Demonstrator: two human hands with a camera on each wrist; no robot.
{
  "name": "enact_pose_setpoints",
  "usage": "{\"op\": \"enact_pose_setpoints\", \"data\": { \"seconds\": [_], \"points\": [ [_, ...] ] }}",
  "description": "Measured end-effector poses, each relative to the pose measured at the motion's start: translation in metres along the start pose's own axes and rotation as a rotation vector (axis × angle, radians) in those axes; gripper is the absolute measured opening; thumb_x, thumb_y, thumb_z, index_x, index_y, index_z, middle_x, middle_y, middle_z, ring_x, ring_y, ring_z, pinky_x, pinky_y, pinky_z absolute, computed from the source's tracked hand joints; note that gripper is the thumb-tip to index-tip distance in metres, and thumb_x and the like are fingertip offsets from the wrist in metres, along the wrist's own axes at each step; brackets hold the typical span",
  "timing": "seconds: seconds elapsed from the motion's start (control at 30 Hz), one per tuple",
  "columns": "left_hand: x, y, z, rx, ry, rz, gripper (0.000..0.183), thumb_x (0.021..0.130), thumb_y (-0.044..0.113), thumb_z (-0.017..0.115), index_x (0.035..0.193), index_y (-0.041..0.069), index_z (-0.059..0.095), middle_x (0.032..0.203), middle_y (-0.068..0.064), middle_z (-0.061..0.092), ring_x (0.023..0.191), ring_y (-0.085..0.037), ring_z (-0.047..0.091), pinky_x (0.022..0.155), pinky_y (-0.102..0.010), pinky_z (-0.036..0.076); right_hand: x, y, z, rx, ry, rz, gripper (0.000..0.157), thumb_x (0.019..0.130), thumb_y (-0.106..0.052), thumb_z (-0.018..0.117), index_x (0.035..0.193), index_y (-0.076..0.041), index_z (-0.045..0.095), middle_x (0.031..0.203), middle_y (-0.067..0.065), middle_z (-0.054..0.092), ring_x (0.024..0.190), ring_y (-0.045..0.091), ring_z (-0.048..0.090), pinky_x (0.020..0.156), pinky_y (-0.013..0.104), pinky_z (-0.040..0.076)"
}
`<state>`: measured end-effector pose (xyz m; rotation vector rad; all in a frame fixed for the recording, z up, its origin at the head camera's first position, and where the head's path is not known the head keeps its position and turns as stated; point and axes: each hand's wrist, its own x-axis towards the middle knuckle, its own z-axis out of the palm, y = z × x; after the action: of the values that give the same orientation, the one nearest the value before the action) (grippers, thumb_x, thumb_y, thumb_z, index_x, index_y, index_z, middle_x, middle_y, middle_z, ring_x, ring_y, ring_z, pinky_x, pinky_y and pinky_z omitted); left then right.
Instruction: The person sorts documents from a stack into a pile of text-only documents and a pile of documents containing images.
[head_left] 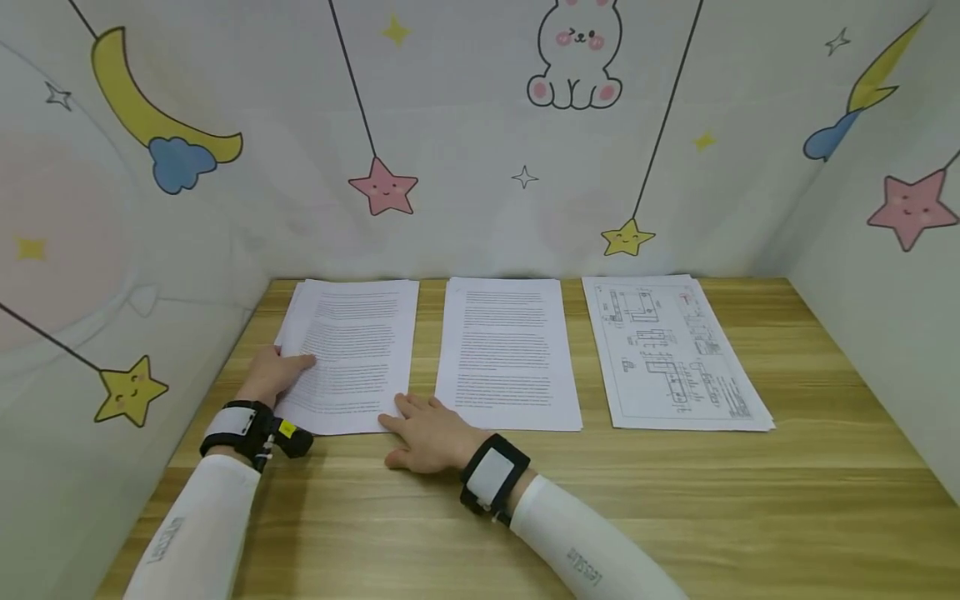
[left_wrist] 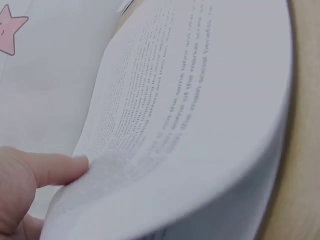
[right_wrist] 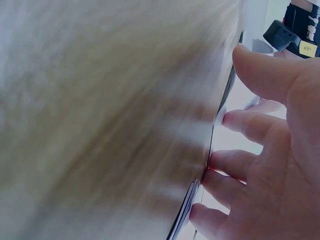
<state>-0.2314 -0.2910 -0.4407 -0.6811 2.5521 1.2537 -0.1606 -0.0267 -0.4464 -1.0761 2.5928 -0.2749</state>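
Three stacks of printed paper lie side by side on a wooden table. At the left edge of the left stack (head_left: pixel 352 333), my left hand (head_left: pixel 270 372) pinches paper, thumb on top and fingers underneath. The left wrist view shows this top paper (left_wrist: pixel 220 100) bowed upward, with a gap below its near edge; how many sheets are held cannot be told. My right hand (head_left: pixel 431 435) lies with fingers spread by the left stack's near right corner. Its fingertips reach the gap beside the middle stack (head_left: pixel 510 358); in the right wrist view the fingers (right_wrist: pixel 240 127) are extended and grip nothing.
The right stack (head_left: pixel 675 358), topped by a technical drawing, lies beyond the middle one. Bare wooden tabletop (head_left: pixel 360 517) stretches in front of the papers. A printed cloth wall (head_left: pixel 465 225) rises behind the table, with side walls at left and right.
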Motion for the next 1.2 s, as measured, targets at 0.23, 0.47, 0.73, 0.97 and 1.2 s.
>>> {"op": "enact_pose_setpoints", "data": {
  "seconds": [0.23,0.47,0.73,0.97,1.2],
  "points": [
    [-0.003,0.001,0.002,-0.027,0.049,0.025,0.07,0.091,0.026,0.054,0.142,-0.009,0.023,0.125,-0.028,0.047,0.093,-0.03,0.055,0.061,-0.028,0.045,0.0,0.001,0.0,-0.011,-0.003,0.006,0.062,0.09,-0.048,0.05,0.145,-0.024,0.035,0.155,0.01,0.025,0.144,0.022,0.02,0.116,0.046,0.022],
    [-0.01,0.002,-0.002,0.008,0.069,0.042,0.064,0.089,0.033,0.057,0.134,-0.009,0.04,0.113,-0.024,0.057,0.077,-0.021,0.059,0.048,-0.021,0.043,0.0,0.0,0.0,-0.018,-0.007,0.003,0.062,0.09,-0.049,0.05,0.145,-0.023,0.035,0.155,0.01,0.025,0.144,0.022,0.02,0.116,0.046,0.022],
    [-0.005,0.0,-0.002,0.057,0.056,0.092,0.064,0.093,0.03,0.051,0.14,-0.008,0.031,0.125,-0.03,0.051,0.096,-0.033,0.058,0.071,-0.041,0.052,-0.001,0.0,0.0,-0.025,-0.002,0.001,0.062,0.09,-0.049,0.05,0.145,-0.023,0.035,0.155,0.011,0.025,0.144,0.023,0.02,0.116,0.046,0.022],
    [-0.005,0.003,0.0,0.164,0.151,0.181,0.067,0.093,0.02,0.049,0.145,-0.007,0.018,0.143,-0.036,0.033,0.12,-0.047,0.042,0.102,-0.061,0.034,-0.001,0.0,-0.001,-0.021,-0.003,-0.005,0.062,0.09,-0.048,0.05,0.145,-0.022,0.035,0.155,0.011,0.025,0.144,0.023,0.02,0.116,0.047,0.022],
    [-0.012,0.003,0.003,0.144,0.165,0.201,0.063,0.095,0.019,0.049,0.147,-0.002,0.02,0.14,-0.032,0.039,0.109,-0.04,0.049,0.094,-0.058,0.041,-0.001,0.0,-0.001,-0.02,-0.003,-0.01,0.062,0.09,-0.048,0.05,0.145,-0.021,0.035,0.155,0.011,0.025,0.144,0.023,0.02,0.115,0.047,0.022]
  ]
}}
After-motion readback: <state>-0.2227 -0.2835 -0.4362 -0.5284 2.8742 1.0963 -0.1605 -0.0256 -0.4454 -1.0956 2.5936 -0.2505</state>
